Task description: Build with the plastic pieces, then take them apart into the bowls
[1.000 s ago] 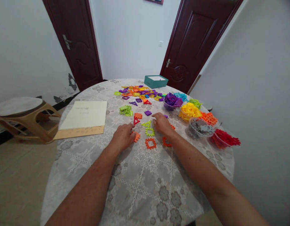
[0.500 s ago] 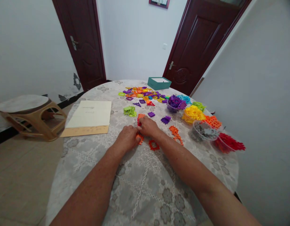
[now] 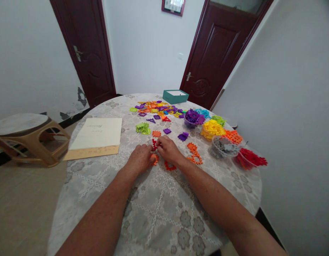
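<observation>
My left hand [image 3: 139, 158] rests low over the table with its fingers curled. An orange notched plastic piece [image 3: 155, 159] is at its thumb, partly hidden by the hand. My right hand [image 3: 168, 150] is closed at the fingertips on a small red notched piece [image 3: 154, 143], which stands between the two hands and also meets the left fingertips. Just beyond lies a flat orange square piece [image 3: 156, 133]. Under my right wrist, a red-orange frame-shaped piece [image 3: 169, 166] is partly covered.
Light green pieces [image 3: 143, 128] and purple pieces [image 3: 183, 136] lie farther out. Orange pieces [image 3: 194, 156] are right of my arm. Tubs hold purple, yellow [image 3: 212, 129], grey [image 3: 225, 146] and red pieces [image 3: 251, 158]. A mixed pile [image 3: 160, 107], teal box [image 3: 175, 96] and cream folder [image 3: 97, 133] share the table.
My right hand has drawn back slightly toward me with the red piece, uncovering the orange square. My left hand stays beside the orange piece. The camera view has shifted a little.
</observation>
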Tool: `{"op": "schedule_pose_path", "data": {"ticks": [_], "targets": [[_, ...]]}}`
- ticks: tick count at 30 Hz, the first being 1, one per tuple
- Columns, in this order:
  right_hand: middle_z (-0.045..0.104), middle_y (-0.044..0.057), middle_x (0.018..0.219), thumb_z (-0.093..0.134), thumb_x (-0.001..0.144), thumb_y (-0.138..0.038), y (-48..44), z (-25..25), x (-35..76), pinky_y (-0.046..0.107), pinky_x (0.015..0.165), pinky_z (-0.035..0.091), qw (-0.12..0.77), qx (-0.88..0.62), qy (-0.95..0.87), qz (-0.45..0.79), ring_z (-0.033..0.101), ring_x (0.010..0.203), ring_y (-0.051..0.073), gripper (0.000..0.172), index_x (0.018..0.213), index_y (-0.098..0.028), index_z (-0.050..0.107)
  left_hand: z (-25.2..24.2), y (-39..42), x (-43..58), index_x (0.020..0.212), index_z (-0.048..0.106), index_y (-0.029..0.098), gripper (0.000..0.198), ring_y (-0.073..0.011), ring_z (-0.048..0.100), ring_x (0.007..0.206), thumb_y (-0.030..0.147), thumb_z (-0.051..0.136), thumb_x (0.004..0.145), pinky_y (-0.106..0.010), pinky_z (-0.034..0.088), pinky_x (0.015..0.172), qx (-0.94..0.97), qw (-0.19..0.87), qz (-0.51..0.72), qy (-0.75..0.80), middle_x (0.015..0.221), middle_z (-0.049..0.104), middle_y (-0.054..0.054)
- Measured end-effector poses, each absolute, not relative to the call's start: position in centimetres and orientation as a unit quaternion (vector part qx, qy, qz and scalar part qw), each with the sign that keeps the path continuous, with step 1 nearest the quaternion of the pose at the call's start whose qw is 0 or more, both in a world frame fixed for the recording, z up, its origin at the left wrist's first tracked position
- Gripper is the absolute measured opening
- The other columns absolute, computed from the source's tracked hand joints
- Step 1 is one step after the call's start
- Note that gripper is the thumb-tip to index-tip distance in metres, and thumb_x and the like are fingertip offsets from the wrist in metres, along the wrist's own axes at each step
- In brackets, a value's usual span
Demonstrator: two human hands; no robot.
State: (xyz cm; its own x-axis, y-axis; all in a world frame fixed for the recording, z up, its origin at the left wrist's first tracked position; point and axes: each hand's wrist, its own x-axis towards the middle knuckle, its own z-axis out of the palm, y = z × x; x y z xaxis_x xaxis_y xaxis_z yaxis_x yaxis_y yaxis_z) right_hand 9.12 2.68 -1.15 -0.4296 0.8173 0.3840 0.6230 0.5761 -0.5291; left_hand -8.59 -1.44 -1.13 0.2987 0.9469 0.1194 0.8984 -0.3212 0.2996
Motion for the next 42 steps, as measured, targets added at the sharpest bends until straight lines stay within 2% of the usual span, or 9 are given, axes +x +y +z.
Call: {"op": "schedule_pose_path", "data": {"ticks": [7, 10, 13, 17, 21, 24, 30, 36, 42], "targets": [[0.064, 0.0, 0.093, 0.056, 0.084, -0.009, -4.3, 1.3, 15.3, 0.026, 0.075, 0.046, 0.349, -0.459, -0.79, 0.211, 0.058, 0.081, 0.015, 0.035, 0.115, -0.023, 0.064, -1.5, -0.2, -9.2, 0.117, 0.074, 0.02, 0.039, -0.0336, 0.068, 0.106, 0.043, 0.057, 0.092, -0.042, 0.049, 0.092, 0.815, 0.103, 0.108, 0.56, 0.112, 0.075, -0.015], [0.066, 0.0, 0.093, 0.057, 0.088, -0.016, -7.1, 2.2, 20.3, 0.026, 0.073, 0.047, 0.401, -0.507, -0.737, 0.198, 0.059, 0.077, 0.014, 0.031, 0.116, -0.023, 0.067, -2.1, 0.7, -9.9, 0.128, 0.07, 0.018, 0.056, -0.0367, 0.067, 0.113, 0.055, 0.06, 0.087, -0.046, 0.049, 0.098, 0.834, 0.111, 0.102, 0.53, 0.123, 0.073, -0.016], [0.069, 0.002, 0.093, 0.059, 0.09, -0.026, -8.8, 3.3, 26.9, 0.028, 0.074, 0.049, 0.471, -0.577, -0.653, 0.138, 0.062, 0.08, 0.016, 0.027, 0.115, -0.021, 0.068, -2.9, 1.4, -10.6, 0.132, 0.069, 0.018, 0.061, -0.0385, 0.064, 0.121, 0.057, 0.06, 0.086, -0.047, 0.047, 0.105, 0.847, 0.108, 0.1, 0.512, 0.131, 0.07, -0.017], [0.073, 0.006, 0.095, 0.061, 0.086, -0.036, -9.4, 5.0, 36.4, 0.031, 0.074, 0.051, 0.512, -0.681, -0.523, 0.006, 0.063, 0.079, 0.019, 0.037, 0.117, -0.017, 0.069, -3.4, 1.6, -11.4, 0.128, 0.071, 0.023, 0.056, -0.038, 0.064, 0.12, 0.055, 0.062, 0.084, -0.047, 0.046, 0.107, 0.855, 0.118, 0.095, 0.495, 0.129, 0.07, -0.014], [0.073, 0.006, 0.087, 0.061, 0.08, -0.036, -8.4, 5.2, 43.3, 0.032, 0.071, 0.049, 0.44, -0.751, -0.487, -0.069, 0.062, 0.073, 0.019, 0.04, 0.111, -0.015, 0.075, -2.8, 1.3, -11.5, 0.124, 0.072, 0.025, 0.051, -0.0355, 0.064, 0.119, 0.05, 0.064, 0.081, -0.045, 0.046, 0.107, 0.861, 0.13, 0.089, 0.483, 0.127, 0.072, -0.012], [0.075, 0.007, 0.084, 0.061, 0.078, -0.033, -7.5, 4.4, 45.9, 0.032, 0.068, 0.049, 0.378, -0.791, -0.48, -0.028, 0.063, 0.071, 0.02, 0.039, 0.108, -0.015, 0.076, -2.1, 0.8, -11.3, 0.125, 0.072, 0.025, 0.049, -0.0336, 0.063, 0.121, 0.049, 0.064, 0.083, -0.043, 0.045, 0.108, 0.868, 0.129, 0.089, 0.472, 0.127, 0.071, -0.012], [0.077, 0.011, 0.103, 0.057, 0.082, -0.032, -7.6, 4.2, 43.9, 0.036, 0.08, 0.052, 0.378, -0.787, -0.478, -0.096, 0.068, 0.084, 0.023, 0.036, 0.108, -0.018, 0.077, -1.6, 0.3, -10.8, 0.126, 0.071, 0.024, 0.049, -0.033, 0.062, 0.117, 0.05, 0.061, 0.085, -0.043, 0.044, 0.106, 0.856, 0.126, 0.073, 0.496, 0.124, 0.071, -0.012], [0.075, 0.009, 0.107, 0.056, 0.093, -0.037, -8.3, 2.7, 33.9, 0.034, 0.081, 0.053, 0.286, -0.666, -0.687, 0.046, 0.068, 0.085, 0.021, 0.032, 0.115, -0.021, 0.074, -1.8, 0.1, -10.5, 0.136, 0.063, 0.019, 0.056, -0.0302, 0.063, 0.121, 0.049, 0.06, 0.089, -0.04, 0.047, 0.106, 0.839, 0.149, 0.137, 0.506, 0.133, 0.065, -0.014], [0.059, 0.018, 0.145, 0.059, 0.098, -0.04, -5.6, -0.9, 26.7, 0.039, 0.105, 0.047, 0.131, -0.647, -0.749, 0.057, 0.059, 0.13, 0.03, 0.056, 0.149, -0.018, 0.053, -1.3, -1.0, -9.4, 0.134, 0.063, 0.024, 0.047, -0.0275, 0.062, 0.122, 0.039, 0.061, 0.089, -0.04, 0.046, 0.109, 0.836, 0.177, 0.184, 0.485, 0.132, 0.063, -0.011]]}}
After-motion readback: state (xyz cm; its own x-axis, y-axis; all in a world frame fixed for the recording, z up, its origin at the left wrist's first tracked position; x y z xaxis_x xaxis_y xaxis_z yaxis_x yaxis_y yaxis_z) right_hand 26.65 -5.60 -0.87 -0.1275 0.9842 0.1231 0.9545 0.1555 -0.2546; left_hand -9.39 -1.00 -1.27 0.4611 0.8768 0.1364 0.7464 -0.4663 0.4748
